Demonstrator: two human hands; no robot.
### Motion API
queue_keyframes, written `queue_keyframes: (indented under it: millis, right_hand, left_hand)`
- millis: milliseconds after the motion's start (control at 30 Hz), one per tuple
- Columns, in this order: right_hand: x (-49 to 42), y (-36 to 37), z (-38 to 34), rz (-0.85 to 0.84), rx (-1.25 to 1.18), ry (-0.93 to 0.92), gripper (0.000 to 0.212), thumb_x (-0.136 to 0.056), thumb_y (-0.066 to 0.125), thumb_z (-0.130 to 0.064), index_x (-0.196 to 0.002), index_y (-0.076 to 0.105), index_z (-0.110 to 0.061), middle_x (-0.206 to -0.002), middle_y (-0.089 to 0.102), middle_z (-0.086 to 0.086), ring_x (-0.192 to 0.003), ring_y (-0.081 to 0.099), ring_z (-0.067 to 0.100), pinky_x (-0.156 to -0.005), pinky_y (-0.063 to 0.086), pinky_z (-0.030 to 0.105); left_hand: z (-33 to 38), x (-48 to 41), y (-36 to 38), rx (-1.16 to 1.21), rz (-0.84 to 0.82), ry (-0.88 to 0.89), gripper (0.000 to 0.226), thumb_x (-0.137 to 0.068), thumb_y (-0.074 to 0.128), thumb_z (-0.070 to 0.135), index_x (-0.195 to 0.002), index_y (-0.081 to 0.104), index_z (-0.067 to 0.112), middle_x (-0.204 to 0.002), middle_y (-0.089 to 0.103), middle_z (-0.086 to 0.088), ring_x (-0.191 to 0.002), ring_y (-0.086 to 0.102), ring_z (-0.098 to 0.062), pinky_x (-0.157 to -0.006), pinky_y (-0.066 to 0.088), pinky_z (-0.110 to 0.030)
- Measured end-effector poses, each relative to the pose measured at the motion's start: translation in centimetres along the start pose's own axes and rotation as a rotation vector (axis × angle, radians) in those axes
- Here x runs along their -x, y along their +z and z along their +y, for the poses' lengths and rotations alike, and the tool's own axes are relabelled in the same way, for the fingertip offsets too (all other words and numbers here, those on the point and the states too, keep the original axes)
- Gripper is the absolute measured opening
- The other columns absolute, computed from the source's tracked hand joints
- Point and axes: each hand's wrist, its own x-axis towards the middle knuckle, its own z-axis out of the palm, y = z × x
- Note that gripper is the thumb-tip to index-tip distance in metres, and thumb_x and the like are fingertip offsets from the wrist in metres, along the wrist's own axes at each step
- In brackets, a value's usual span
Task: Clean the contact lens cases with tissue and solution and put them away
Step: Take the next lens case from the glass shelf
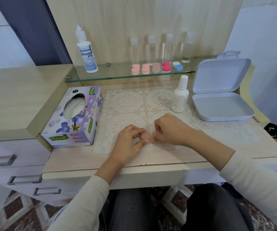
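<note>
A pale pink contact lens case [146, 136] sits low over the lace mat [134, 104], held between both hands. My left hand [129, 140] pinches its left cap between thumb and fingers. My right hand [169, 129] curls round its right end, which is mostly hidden. On the glass shelf [111, 75] lie several more cases: pink ones [135, 69], a beige one [156, 67], a magenta one [166, 66] and a white-and-blue one [177, 65]. A small white solution bottle [179, 95] stands on the mat, and a tissue box [77, 115] lies at the left.
A large Dream Eye solution bottle [86, 52] and several clear empty bottles [167, 47] stand on the shelf. An open grey storage box [221, 97] sits at the right of the desk. Drawers [17, 164] are at the lower left.
</note>
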Motion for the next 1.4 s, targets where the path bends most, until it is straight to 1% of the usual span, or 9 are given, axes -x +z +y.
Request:
queue_keyframes:
  millis: [200, 300, 367, 767, 867, 967, 1067, 1300, 1400]
  right_hand:
    - [0.0, 0.3, 0.6, 0.022, -0.067, -0.029, 0.02, -0.078, 0.061, -0.02, -0.083, 0.066, -0.001, -0.083, 0.067, 0.01, -0.072, 0.059, 0.024, -0.065, 0.047, 0.034]
    - [0.5, 0.2, 0.8, -0.006, -0.146, -0.109, 0.021, -0.086, 0.057, -0.014, -0.103, 0.069, -0.011, -0.095, 0.064, -0.004, -0.062, 0.042, -0.005, -0.057, 0.035, 0.008]
    - [0.4, 0.5, 1.0, 0.001, -0.128, -0.141, 0.024, -0.088, 0.056, -0.012, -0.108, 0.068, -0.012, -0.099, 0.066, 0.0, -0.062, 0.037, -0.003, -0.056, 0.033, 0.004]
    - [0.2, 1.5, 1.6, 0.089, -0.217, -0.125, 0.026, -0.086, 0.056, -0.01, -0.11, 0.067, -0.01, -0.103, 0.065, 0.004, -0.07, 0.046, 0.004, -0.06, 0.035, 0.003]
    - [-0.2, 1.5, 1.8, 0.109, -0.297, -0.093, 0.03, -0.079, 0.067, -0.014, -0.109, 0.066, -0.011, -0.109, 0.063, 0.002, -0.075, 0.06, 0.013, -0.069, 0.044, 0.014]
    - [-0.9, 1.5, 2.5, 0.215, -0.251, -0.031, 0.034, -0.081, 0.066, -0.019, -0.114, 0.064, -0.013, -0.123, 0.059, 0.002, -0.097, 0.059, 0.016, -0.079, 0.039, 0.018]
    - [-1.5, 1.7, 3.3, 0.256, -0.175, 0.002, 0.039, -0.09, 0.056, -0.026, -0.127, 0.055, -0.016, -0.137, 0.049, -0.002, -0.123, 0.045, 0.015, -0.096, 0.034, 0.024]
    - [-2.1, 3.3, 4.2, 0.219, -0.153, -0.043, 0.047, -0.093, 0.05, -0.03, -0.136, 0.044, -0.013, -0.145, 0.039, -0.001, -0.135, 0.032, 0.014, -0.105, 0.029, 0.024]
    - [-2.3, 3.8, 4.5, 0.222, -0.175, -0.055, 0.045, -0.092, 0.052, -0.031, -0.134, 0.047, -0.014, -0.144, 0.04, -0.003, -0.137, 0.029, 0.013, -0.105, 0.029, 0.026]
  left_hand:
    - [0.1, 0.1, 0.1, 0.0, -0.003, 0.005, 0.031, -0.073, 0.076, 0.019, -0.102, 0.069, 0.011, -0.089, 0.057, 0.003, -0.082, 0.055, -0.011, -0.076, 0.038, -0.005]
    - [0.2, 0.1, 0.0, 0.013, 0.009, 0.013, 0.029, -0.073, 0.076, 0.019, -0.101, 0.07, 0.012, -0.086, 0.055, 0.007, -0.08, 0.053, -0.005, -0.077, 0.038, -0.004]
    - [0.1, 0.1, 0.0, 0.013, 0.014, 0.017, 0.029, -0.073, 0.076, 0.018, -0.101, 0.07, 0.012, -0.085, 0.054, 0.01, -0.079, 0.052, -0.001, -0.077, 0.037, -0.003]
    - [1.0, -1.0, -1.6, -0.125, -0.163, 0.027, 0.026, -0.08, 0.068, 0.023, -0.106, 0.069, 0.017, -0.085, 0.061, -0.004, -0.073, 0.053, -0.007, -0.073, 0.043, -0.015]
    - [1.1, -1.4, -2.0, -0.186, -0.165, 0.014, 0.018, -0.079, 0.066, 0.02, -0.094, 0.073, 0.013, -0.074, 0.064, -0.007, -0.065, 0.055, -0.009, -0.065, 0.043, -0.015]
    - [0.9, -2.0, -2.7, -0.163, -0.075, -0.04, 0.011, -0.075, 0.068, 0.015, -0.077, 0.072, 0.005, -0.071, 0.067, -0.012, -0.062, 0.057, -0.017, -0.066, 0.049, -0.028]
    - [1.0, -3.2, -4.0, -0.095, 0.063, -0.092, 0.007, -0.076, 0.07, 0.014, -0.08, 0.073, 0.009, -0.072, 0.067, -0.007, -0.062, 0.055, -0.011, -0.066, 0.05, -0.025]
    - [1.9, -8.7, -6.8, -0.066, 0.253, -0.103, 0.007, -0.078, 0.067, 0.015, -0.08, 0.072, 0.011, -0.068, 0.066, -0.004, -0.055, 0.05, -0.003, -0.057, 0.042, -0.008]
    - [1.6, -11.4, -7.3, -0.104, 0.303, -0.097, 0.016, -0.078, 0.068, 0.02, -0.088, 0.073, 0.009, -0.069, 0.066, -0.002, -0.058, 0.052, -0.006, -0.063, 0.047, -0.016]
